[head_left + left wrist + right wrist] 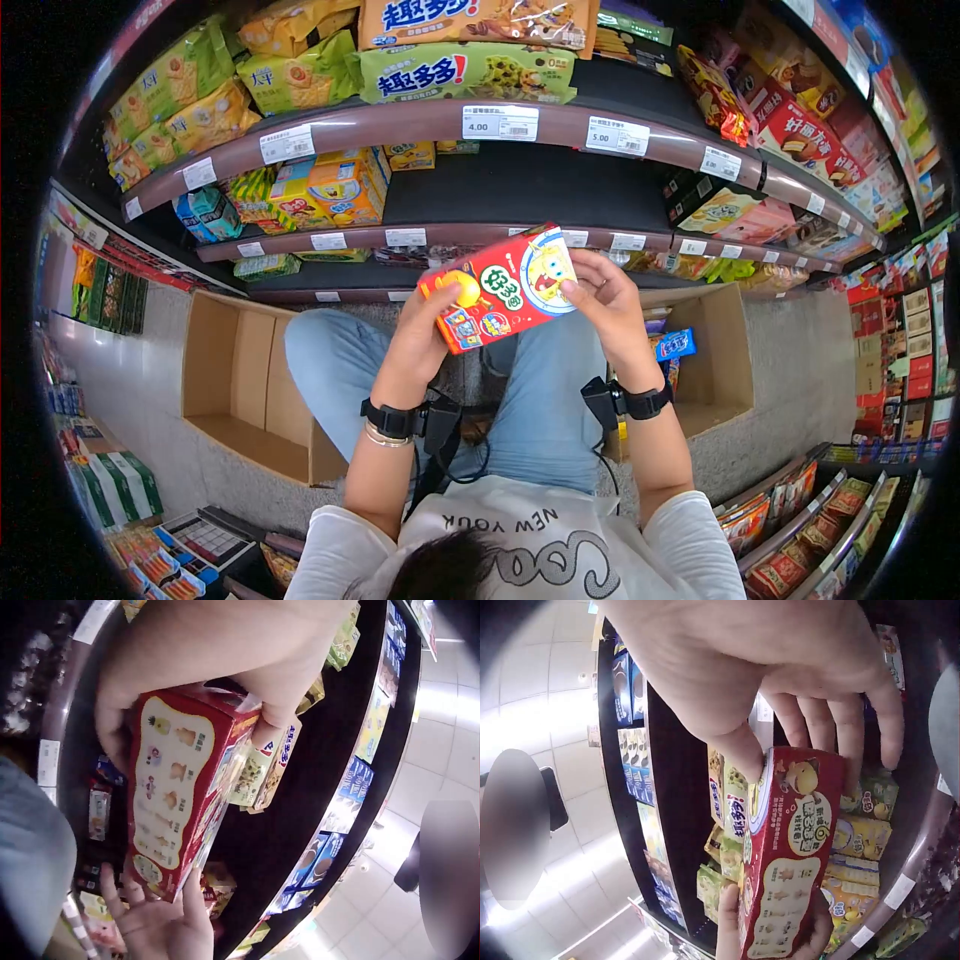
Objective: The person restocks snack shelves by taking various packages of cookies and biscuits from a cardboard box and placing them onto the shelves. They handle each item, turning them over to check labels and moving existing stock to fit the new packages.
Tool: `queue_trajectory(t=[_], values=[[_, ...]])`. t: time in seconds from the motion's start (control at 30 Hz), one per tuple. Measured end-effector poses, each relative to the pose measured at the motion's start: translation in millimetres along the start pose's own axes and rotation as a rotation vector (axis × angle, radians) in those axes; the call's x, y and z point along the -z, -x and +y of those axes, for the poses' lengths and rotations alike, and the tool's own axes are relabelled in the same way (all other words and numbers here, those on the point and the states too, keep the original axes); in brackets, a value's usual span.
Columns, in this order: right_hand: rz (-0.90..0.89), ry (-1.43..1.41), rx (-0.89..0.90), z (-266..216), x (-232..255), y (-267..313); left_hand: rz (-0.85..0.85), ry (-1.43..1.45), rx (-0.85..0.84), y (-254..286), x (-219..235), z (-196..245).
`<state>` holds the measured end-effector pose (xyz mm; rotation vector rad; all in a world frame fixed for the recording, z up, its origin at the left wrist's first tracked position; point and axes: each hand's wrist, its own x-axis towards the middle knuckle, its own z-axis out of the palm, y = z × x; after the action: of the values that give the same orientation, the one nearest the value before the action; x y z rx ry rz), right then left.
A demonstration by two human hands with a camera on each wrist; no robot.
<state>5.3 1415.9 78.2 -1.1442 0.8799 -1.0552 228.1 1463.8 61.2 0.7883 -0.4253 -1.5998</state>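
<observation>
A red snack box (503, 287) with a yellow cartoon character in a round white panel is held up before the shelf, tilted. My left hand (425, 325) grips its left end, thumb across the front. At the other end, my right hand (612, 305) pinches a corner, its thumb on the front and its fingers behind. In the left wrist view, the box's narrow side (169, 787) carries rows of small biscuit pictures. The right wrist view shows the right thumb (739, 750) against the top edge of the box, with the other fingers (847, 727) spread past the far side.
An open cardboard box (235, 380) stands at the left on the floor. Another carton (715, 370), at the right, contains several packets, including a blue one (676, 344). Ahead, curved shelves (480, 190) bear green and yellow biscuit packs. A lower rack (820, 520) is behind at the right.
</observation>
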Motion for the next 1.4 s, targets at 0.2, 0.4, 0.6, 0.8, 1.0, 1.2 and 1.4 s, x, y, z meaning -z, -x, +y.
queue_trajectory(t=[0.2,0.4,0.6,0.8,1.0,1.2,1.4], values=[[0.013,0.233,0.159,-11.8,-20.2,-14.0,0.018,-0.090,0.139,-7.5,31.6,-19.5],[-0.226,0.135,0.194,-7.4,-61.7,-35.0,-0.011,-0.164,0.147,-0.9,33.8,-6.8],[-0.252,-0.004,0.098,8.6,-90.2,-51.3,0.035,-0.114,0.029,7.6,43.9,13.7],[-0.265,0.174,0.027,78.2,-90.5,-84.3,0.113,-0.179,-0.018,-16.1,61.6,27.4],[-0.157,0.183,-0.028,103.3,-101.7,-145.8,0.313,-0.391,-0.089,-75.2,81.9,26.9],[-0.038,0.368,0.163,141.7,-104.9,-214.4,0.404,-0.966,-0.379,-159.5,135.9,16.0],[0.061,0.571,0.230,187.8,-101.2,-267.4,0.421,-0.873,-0.505,-185.9,132.5,21.7]])
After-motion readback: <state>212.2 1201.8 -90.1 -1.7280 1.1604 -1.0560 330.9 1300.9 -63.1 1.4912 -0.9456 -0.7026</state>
